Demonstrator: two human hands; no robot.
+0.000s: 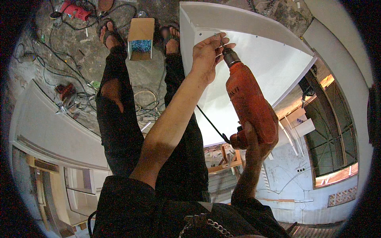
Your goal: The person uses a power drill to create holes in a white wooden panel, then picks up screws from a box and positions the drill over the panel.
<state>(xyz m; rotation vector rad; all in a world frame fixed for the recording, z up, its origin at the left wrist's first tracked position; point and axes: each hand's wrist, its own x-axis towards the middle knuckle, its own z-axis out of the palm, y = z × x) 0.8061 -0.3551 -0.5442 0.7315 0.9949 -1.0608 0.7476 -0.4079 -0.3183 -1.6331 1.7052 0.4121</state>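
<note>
Rough concrete floor (75,43) far left, strewn with black cables (59,59) and a small cardboard box (141,37). Right of centre, white panel (254,59) standing edge-on. Orange drill (250,105) against its far edge, right hand (254,144) fingers clenched round the grip. Left hand (206,55) fingers curled, pinching at the bit.

Drill bit tip hidden behind left hand (207,55) fingers; right hand (254,144) palm covered by orange drill (249,101) grip; floor tools too small to identify.
</note>
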